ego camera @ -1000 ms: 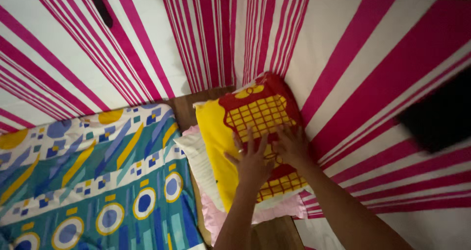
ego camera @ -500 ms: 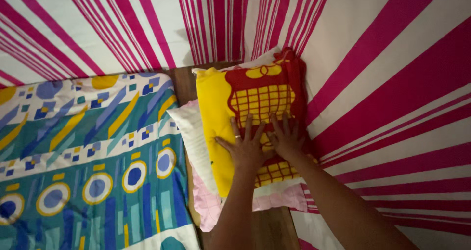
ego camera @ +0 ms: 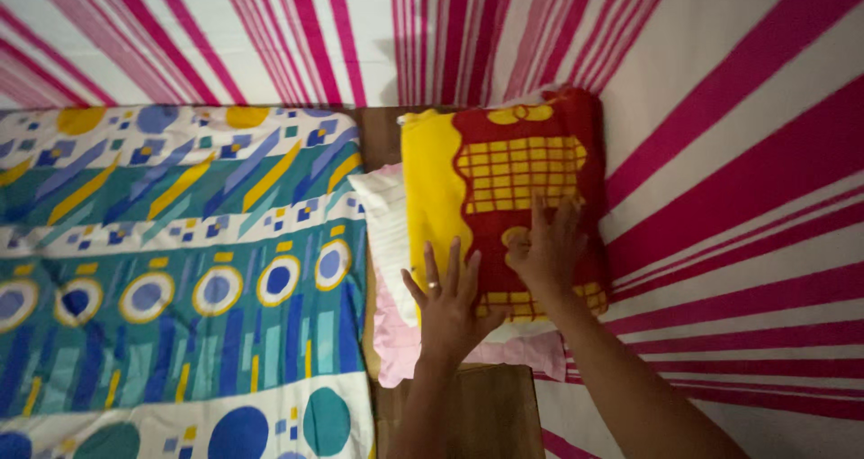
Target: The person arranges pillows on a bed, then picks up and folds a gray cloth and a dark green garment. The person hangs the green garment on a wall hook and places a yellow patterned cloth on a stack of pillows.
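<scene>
A yellow and red pillow (ego camera: pixel 486 180) with a grid pattern lies on top of a pale pink pillow (ego camera: pixel 389 243) with a ruffled edge, in the gap between a patterned mattress and a striped cloth. My left hand (ego camera: pixel 447 308) rests flat, fingers spread, on the near edge of the yellow and red pillow. My right hand (ego camera: pixel 546 247) presses flat on the red part of the same pillow, a little farther in. Neither hand grips anything.
A mattress (ego camera: pixel 171 270) with a teal, blue and yellow patterned sheet fills the left. Pink and white striped cloth (ego camera: pixel 729 153) covers the back and the right side. A brown wooden surface (ego camera: pixel 490 414) shows below the pillows.
The view has shifted so the pillows sit more to the centre. My left hand has slid back toward the pillow's near edge; my right hand stays pressed on the red part.
</scene>
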